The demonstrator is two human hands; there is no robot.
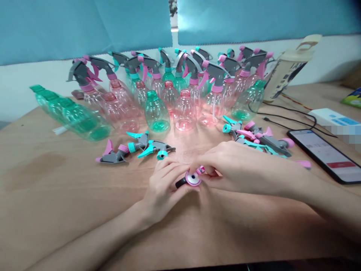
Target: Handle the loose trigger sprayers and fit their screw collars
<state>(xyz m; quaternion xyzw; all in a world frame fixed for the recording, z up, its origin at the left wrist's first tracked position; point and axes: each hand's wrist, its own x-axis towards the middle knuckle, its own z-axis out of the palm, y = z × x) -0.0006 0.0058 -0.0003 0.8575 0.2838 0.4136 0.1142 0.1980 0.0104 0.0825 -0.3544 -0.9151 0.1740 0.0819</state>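
Low over the near part of the table, my left hand (163, 184) is closed around a grey and pink trigger spray head (193, 178). Its pink collar faces up, with a white disc and a dark hole inside. My right hand (222, 165) pinches a small pink part on the far right side of the same spray head; its fingertips are partly hidden. Beyond my left hand lie loose spray heads, one with a pink collar (114, 153) and two with turquoise collars (158, 148). Another heap of loose spray heads (262, 139) lies behind my right forearm.
Green bottles (157, 113) and pink bottles (184, 113) stand in a crowd at the back, several with spray heads fitted. At the right are a phone (327, 154), a black cable (293, 113), a white box (332, 118) and a tall tumbler (290, 71).
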